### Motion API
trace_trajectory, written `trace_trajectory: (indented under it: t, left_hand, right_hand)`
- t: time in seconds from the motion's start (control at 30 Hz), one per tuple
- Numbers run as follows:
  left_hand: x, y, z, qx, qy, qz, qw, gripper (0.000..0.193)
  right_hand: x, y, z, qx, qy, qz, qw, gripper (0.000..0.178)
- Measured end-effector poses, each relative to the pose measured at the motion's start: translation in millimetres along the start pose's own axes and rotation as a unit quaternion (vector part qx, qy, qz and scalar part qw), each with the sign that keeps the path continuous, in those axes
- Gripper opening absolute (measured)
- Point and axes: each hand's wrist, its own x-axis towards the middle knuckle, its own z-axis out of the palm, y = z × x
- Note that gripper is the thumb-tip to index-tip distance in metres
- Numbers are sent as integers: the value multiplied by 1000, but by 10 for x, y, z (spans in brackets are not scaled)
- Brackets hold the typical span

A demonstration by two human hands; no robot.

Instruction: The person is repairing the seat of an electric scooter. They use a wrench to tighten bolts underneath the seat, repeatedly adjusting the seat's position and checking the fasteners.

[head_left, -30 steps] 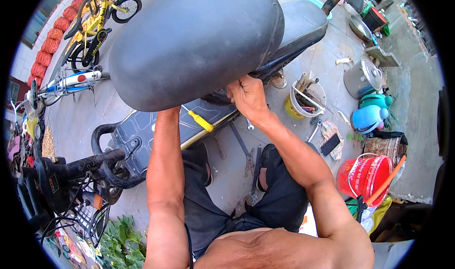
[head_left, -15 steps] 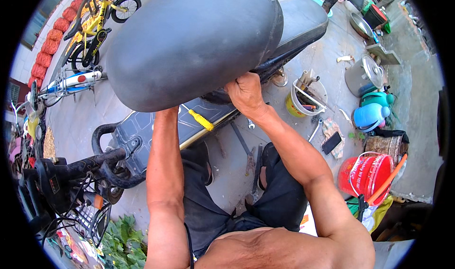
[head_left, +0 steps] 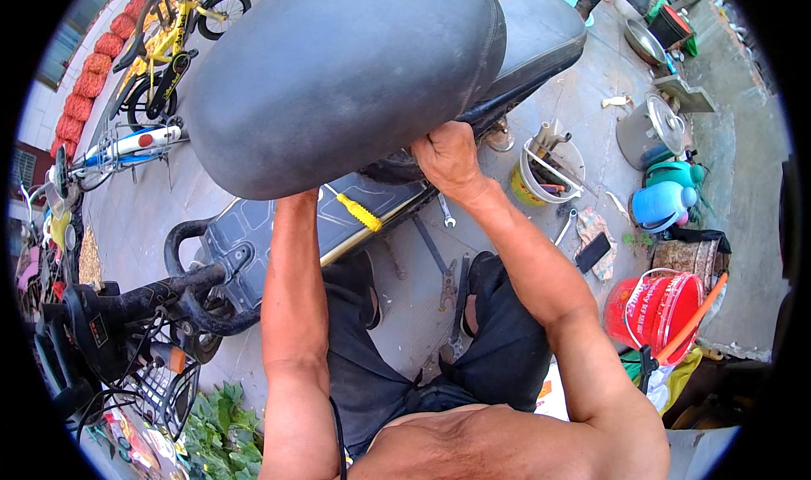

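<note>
Dark trousers [head_left: 359, 370] nearest, with a pliers-like tool [head_left: 449, 287] on the floor between the feet. Left forearm [head_left: 296, 264] runs up beneath the scooter seat — left hand hidden there, so its fingers cannot be judged. Right hand [head_left: 452, 160] at the seat's lower edge, fingers curled in close; cannot tell what they grip, if anything. Seat [head_left: 338, 83]: black, padded, straight ahead of the person, above the footboard [head_left: 253, 231]. Yellow-handled screwdriver [head_left: 361, 213] over the footboard, just right of the left forearm. On the floor to the right: spanner [head_left: 448, 215] near the right wrist; phone [head_left: 593, 252] on a cloth [head_left: 601, 225]; red bucket [head_left: 623, 307]. Beyond the right hand, a bucket of tools [head_left: 527, 188]. Farthest — yellow bicycle [head_left: 169, 45], upper left.
</note>
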Motion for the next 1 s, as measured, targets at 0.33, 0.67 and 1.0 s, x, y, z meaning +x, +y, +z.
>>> trace_trajectory:
  t: [0.33, 0.67, 1.0]
  left_hand:
    - [1, -17, -29, -7, 1, -3, 1000, 47]
    - [13, -18, -48, -13, -2, -6, 1000, 47]
    - [-2, -1, -75, -21, 0, -10, 1000, 48]
  right_hand:
    - [17, 82, 134, 8, 27, -33, 999, 6]
    - [48, 115, 153, -17, 25, -39, 999, 10]
    - [56, 124, 154, -22, 26, -32, 999, 8]
